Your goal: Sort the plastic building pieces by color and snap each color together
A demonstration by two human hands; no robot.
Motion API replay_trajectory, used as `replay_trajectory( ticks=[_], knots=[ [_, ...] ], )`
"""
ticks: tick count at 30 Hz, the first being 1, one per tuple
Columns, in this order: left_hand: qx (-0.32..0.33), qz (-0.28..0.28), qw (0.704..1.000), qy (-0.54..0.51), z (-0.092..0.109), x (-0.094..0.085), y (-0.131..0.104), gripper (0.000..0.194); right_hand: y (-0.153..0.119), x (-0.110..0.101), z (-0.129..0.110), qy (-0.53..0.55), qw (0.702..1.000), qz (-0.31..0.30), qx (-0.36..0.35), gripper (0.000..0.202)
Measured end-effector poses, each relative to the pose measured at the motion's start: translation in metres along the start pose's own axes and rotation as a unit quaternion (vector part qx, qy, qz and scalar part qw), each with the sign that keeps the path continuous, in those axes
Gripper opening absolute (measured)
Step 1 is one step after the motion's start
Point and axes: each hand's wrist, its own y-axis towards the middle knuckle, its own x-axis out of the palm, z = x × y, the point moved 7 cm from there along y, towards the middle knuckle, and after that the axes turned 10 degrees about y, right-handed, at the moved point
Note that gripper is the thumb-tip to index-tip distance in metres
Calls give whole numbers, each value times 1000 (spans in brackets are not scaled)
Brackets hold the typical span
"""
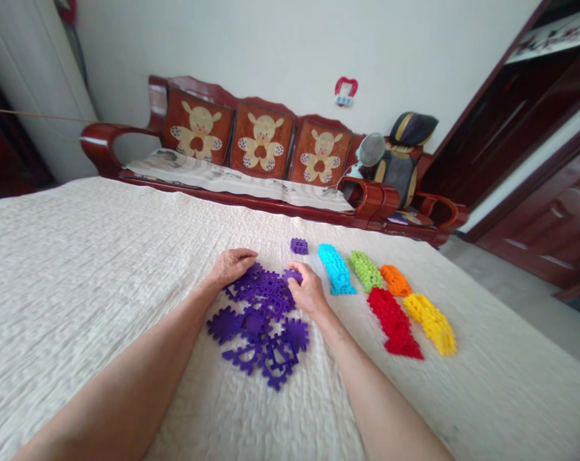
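Observation:
Purple interlocking plastic pieces (254, 322) lie in a loose pile on a white quilted cover. At the pile's upper left edge rests my left hand (233, 265), its fingers curved over the pieces; whether it grips one is hidden. My right hand (306, 286), at the upper right edge, pinches a purple piece (292, 275) between thumb and fingers. Beyond the pile sits a small purple stack (299, 246). To the right stand rows of joined pieces: blue (335, 267), green (365, 271), orange (395, 280), red (393, 322) and yellow (430, 323).
The white quilted cover (102, 256) spreads across the whole surface. Past its far edge is a wooden sofa (251, 189) with bear cushions, a small fan (370, 150) and a wooden armchair (443, 208) holding a backpack. A dark red door (549, 218) is at the right.

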Motion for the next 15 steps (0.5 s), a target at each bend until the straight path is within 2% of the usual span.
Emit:
replay_trajectory(
  ticks=[3, 6, 11, 15],
  knots=[
    [12, 8, 1000, -1, 3, -2, -1, 35, 6, -1, 23, 38, 996, 9, 83, 40],
    [15, -22, 1000, 14, 5, 1, -1, 34, 8, 2, 39, 92, 985, 10, 143, 36],
    [7, -48, 999, -6, 0, 6, -1, 40, 4, 18, 25, 187, 974, -21, 128, 28],
    [-3, -45, 999, -22, -5, 7, 0, 43, 1, 25, 14, 221, 966, -54, 122, 32]
  ],
)
